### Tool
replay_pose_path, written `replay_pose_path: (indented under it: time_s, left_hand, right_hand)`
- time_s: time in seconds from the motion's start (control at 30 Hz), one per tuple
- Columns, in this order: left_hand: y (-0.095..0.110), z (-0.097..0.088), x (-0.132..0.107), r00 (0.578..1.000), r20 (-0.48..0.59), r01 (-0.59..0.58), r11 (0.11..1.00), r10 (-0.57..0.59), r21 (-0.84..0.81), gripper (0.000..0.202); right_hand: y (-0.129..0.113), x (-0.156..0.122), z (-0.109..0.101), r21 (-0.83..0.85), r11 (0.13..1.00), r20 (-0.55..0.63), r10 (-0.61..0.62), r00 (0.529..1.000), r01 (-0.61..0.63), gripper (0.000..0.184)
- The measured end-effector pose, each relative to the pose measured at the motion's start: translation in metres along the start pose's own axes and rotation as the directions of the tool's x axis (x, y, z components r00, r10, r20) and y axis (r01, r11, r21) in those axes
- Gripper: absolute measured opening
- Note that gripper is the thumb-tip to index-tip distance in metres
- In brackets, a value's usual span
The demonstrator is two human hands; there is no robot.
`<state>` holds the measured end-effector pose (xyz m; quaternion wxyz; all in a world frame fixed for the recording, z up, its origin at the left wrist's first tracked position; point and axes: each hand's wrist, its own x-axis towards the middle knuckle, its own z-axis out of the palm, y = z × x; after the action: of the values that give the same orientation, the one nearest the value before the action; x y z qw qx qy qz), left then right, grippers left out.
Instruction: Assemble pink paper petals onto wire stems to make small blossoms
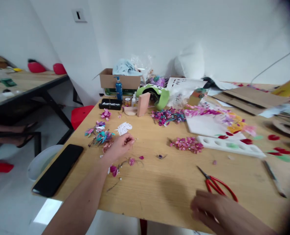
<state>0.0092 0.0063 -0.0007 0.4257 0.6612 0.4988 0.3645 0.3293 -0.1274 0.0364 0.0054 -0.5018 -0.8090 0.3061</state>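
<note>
My left hand is above the table among small flower pieces, with its fingertips pinched together. A tiny pale bead shows beside the fingertips, but I cannot make out what they hold. Just below it lie a magenta flower on a wire stem and a pearl-tipped wire. My right hand, smeared by motion, hovers at the front edge with its fingers curled. Right above it are the red-handled pliers, lying on the table. A pink flower spray and a small dark beaded piece lie between the hands.
A black phone rests at the left edge. Blue and purple flower bunches and white cut pieces lie beyond my left hand. At the back stand a cardboard box and a blue pump bottle. A white foam tray is at right.
</note>
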Motion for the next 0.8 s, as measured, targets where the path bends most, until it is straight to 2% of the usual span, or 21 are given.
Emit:
replay_pose_path:
  time_s: [0.07, 0.13, 0.17, 0.23, 0.3, 0.4, 0.67, 0.8]
  left_hand:
    - [0.001, 0.002, -0.001, 0.998, 0.056, -0.036, 0.999, 0.035, 0.014, 0.009]
    - [0.002, 0.004, -0.003, 0.990, 0.121, -0.075, 0.996, 0.069, 0.042, 0.008]
    - [0.003, 0.004, -0.004, 0.986, 0.149, -0.089, 0.994, 0.079, 0.058, 0.008]
    - [0.003, 0.004, -0.005, 0.980, 0.177, -0.107, 0.991, 0.091, 0.080, 0.007]
    - [0.003, 0.002, -0.005, 0.979, 0.173, -0.123, 0.989, 0.107, 0.082, 0.007]
    - [0.002, -0.001, -0.004, 0.979, 0.148, -0.153, 0.983, 0.137, 0.098, 0.008]
    - [-0.002, -0.002, -0.005, 0.981, 0.173, -0.110, 0.982, 0.082, 0.156, 0.011]
    - [-0.001, -0.002, -0.005, 0.982, 0.184, -0.078, 0.986, 0.050, 0.146, 0.011]
  right_hand:
    - [-0.027, 0.041, -0.012, -0.029, 0.998, -0.182, -0.066, 0.981, 0.061, 0.028]
    - [-0.046, 0.081, -0.016, -0.077, 0.987, -0.368, -0.161, 0.916, 0.143, 0.023]
    - [-0.053, 0.100, -0.015, -0.105, 0.982, -0.417, -0.189, 0.889, 0.159, 0.021]
    - [-0.063, 0.132, -0.013, -0.144, 0.978, -0.450, -0.198, 0.871, 0.148, 0.019]
    - [-0.070, 0.154, -0.009, -0.141, 0.982, -0.400, -0.175, 0.900, 0.128, 0.015]
    - [-0.073, 0.169, -0.003, -0.106, 0.983, -0.352, -0.177, 0.919, 0.149, 0.020]
    - [-0.053, 0.177, 0.012, 0.038, 0.965, -0.377, -0.226, 0.898, 0.259, 0.022]
    - [-0.046, 0.179, 0.015, 0.058, 0.962, -0.401, -0.222, 0.889, 0.266, 0.023]
